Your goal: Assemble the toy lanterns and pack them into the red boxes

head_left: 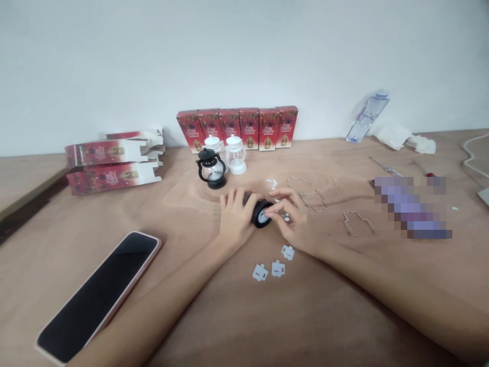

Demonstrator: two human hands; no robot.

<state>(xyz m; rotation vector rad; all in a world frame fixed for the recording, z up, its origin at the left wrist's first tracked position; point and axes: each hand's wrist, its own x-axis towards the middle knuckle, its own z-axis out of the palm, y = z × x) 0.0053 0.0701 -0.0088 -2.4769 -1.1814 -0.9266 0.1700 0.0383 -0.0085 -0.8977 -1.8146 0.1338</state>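
My left hand [237, 216] is wrapped round a black mini lantern [261, 218] tipped on its side, its round base turned toward me. Inside the base's black rim a pale disc shows. The thumb and fingertips of my right hand [292, 216] come together at that base; whatever they pinch is too small to make out. Just below lie several flat white plastic pieces [278, 268] with slots. Small round white bits [286, 217] rest beside my right fingers, partly hidden. Beyond my hands stand a black lantern [212, 171] and white lanterns [236, 155], upright.
Red printed boxes [248, 127] stand along the wall. Opened boxes [110, 176] lie at left, near a phone [101, 295]. Bent wire handles [357, 223], a screwdriver [422, 169], tweezers [385, 167], a clear bottle [369, 116] and crumpled tissue [420, 144] are at right.
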